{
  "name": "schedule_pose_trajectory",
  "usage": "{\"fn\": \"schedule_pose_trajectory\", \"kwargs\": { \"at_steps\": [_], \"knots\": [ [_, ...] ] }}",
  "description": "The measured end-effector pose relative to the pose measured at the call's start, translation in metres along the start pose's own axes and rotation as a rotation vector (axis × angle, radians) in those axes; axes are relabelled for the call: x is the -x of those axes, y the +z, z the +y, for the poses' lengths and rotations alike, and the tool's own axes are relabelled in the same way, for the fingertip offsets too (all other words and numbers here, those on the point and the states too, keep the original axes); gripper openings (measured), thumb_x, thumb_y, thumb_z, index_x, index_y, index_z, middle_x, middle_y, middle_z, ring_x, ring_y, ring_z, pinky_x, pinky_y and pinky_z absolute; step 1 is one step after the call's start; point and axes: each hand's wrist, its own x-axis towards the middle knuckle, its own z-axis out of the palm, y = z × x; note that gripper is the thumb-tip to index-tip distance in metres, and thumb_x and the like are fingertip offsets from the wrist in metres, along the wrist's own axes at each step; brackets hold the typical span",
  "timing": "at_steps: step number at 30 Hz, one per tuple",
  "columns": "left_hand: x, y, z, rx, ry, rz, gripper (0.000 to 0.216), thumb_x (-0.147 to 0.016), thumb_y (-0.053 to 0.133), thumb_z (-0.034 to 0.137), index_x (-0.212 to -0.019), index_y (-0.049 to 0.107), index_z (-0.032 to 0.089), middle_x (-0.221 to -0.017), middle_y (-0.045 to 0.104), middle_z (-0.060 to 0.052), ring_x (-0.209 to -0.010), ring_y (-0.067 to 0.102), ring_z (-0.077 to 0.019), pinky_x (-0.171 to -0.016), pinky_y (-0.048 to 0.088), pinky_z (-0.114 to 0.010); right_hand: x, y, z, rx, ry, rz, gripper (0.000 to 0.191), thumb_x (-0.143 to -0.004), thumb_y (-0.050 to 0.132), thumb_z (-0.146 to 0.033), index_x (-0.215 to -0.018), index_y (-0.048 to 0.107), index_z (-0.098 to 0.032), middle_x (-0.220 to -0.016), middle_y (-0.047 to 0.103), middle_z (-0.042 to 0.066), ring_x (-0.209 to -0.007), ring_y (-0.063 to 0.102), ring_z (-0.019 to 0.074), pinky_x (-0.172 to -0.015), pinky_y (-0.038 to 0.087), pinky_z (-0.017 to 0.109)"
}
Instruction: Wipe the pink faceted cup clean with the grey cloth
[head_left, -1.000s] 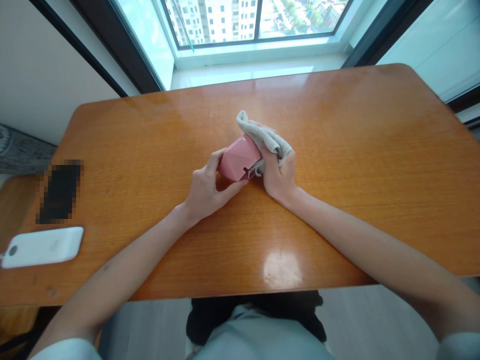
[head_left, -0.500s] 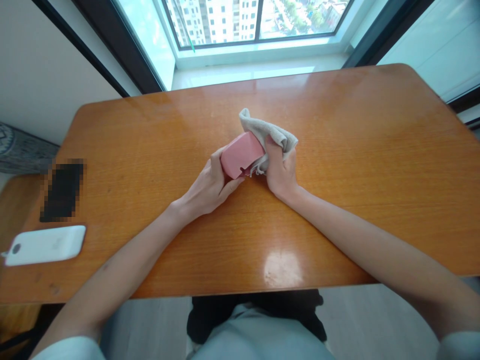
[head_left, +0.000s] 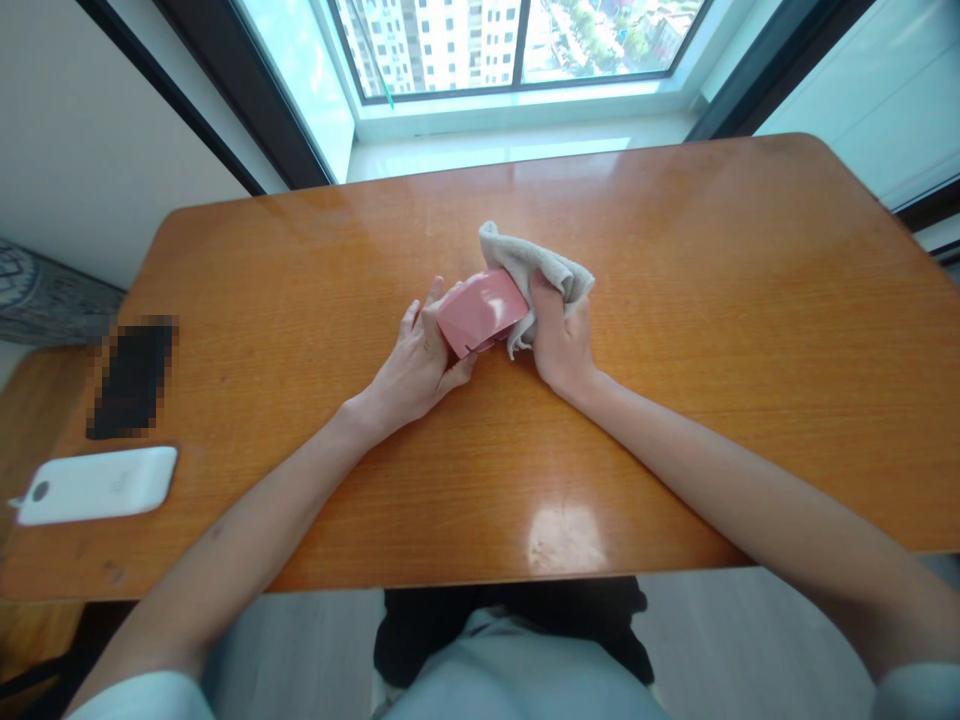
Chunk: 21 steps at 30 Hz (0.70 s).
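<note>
Near the middle of the table, a shiny pink plastic piece, like a small box or case with notches along its lower edge [head_left: 482,310], is held up at a tilt. My left hand [head_left: 420,355] grips its left end, with the thumb at the near side and some fingers lifted behind. A light grey cloth [head_left: 540,262] is bunched in my right hand [head_left: 562,335], which is closed round it. The cloth touches the pink piece's right end and hides that part. What lies under the piece is hidden.
The brown wooden table [head_left: 712,400] reaches to a window sill [head_left: 525,140] at the back. At the left lie a white oblong device [head_left: 97,485] and a dark, pixelated flat object [head_left: 135,378]. A patterned grey fabric thing [head_left: 52,295] stands beyond the left edge.
The pink piece has turned a little in my left hand, so its notched edge shows less and a glare shows on top. Some left fingers have lifted. My right hand has hardly moved.
</note>
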Motion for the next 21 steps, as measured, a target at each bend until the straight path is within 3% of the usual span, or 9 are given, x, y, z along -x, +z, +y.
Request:
{"fn": "schedule_pose_trajectory", "kwargs": {
  "at_steps": [4,7,10,16,21],
  "knots": [
    [-0.001,0.000,0.003,-0.028,-0.029,0.094,0.083,-0.110,0.058,0.058,-0.173,0.023,0.017,-0.179,0.038,-0.030,-0.174,0.029,-0.0465,-0.138,0.031,-0.070,-0.002,-0.002,-0.013,-0.074,0.038,-0.003,0.048,-0.116,0.046,-0.060,-0.145,0.073,-0.034,-0.147,0.080,0.002,-0.141,0.074,0.0299,-0.124,0.059,0.055],
    [-0.002,-0.007,0.010,-0.044,-0.023,0.256,0.091,-0.101,0.073,0.059,-0.172,0.028,0.022,-0.174,0.048,-0.023,-0.162,0.049,-0.0423,-0.130,0.045,-0.060,-0.004,-0.004,-0.020,-0.124,0.054,-0.033,0.044,-0.114,0.052,-0.060,-0.141,0.077,-0.036,-0.150,0.078,0.001,-0.145,0.072,0.0296,-0.130,0.054,0.054],
    [-0.003,-0.013,0.019,-0.077,0.043,0.399,0.085,-0.100,0.075,0.057,-0.169,0.038,0.025,-0.161,0.062,-0.018,-0.141,0.067,-0.0376,-0.118,0.056,-0.052,-0.004,-0.005,-0.023,-0.105,0.030,-0.072,0.042,-0.114,0.053,-0.059,-0.142,0.077,-0.038,-0.151,0.078,0.000,-0.149,0.068,0.0283,-0.134,0.050,0.052],
    [-0.003,-0.019,0.030,-0.047,0.059,0.410,0.071,-0.104,0.075,0.059,-0.163,0.053,0.026,-0.145,0.076,-0.013,-0.118,0.077,-0.0299,-0.107,0.064,-0.043,-0.004,-0.006,-0.025,-0.041,-0.063,-0.116,0.046,-0.116,0.045,-0.060,-0.148,0.072,-0.039,-0.157,0.073,0.000,-0.156,0.063,0.0281,-0.136,0.048,0.054],
    [-0.003,-0.021,0.026,-0.018,0.055,0.438,0.063,-0.100,0.081,0.056,-0.151,0.063,0.023,-0.133,0.080,-0.011,-0.101,0.079,-0.0241,-0.093,0.066,-0.036,-0.004,-0.006,-0.026,-0.022,-0.101,-0.112,0.048,-0.117,0.042,-0.059,-0.149,0.071,-0.038,-0.157,0.073,0.001,-0.155,0.063,0.0286,-0.136,0.049,0.055]
  ]
}}
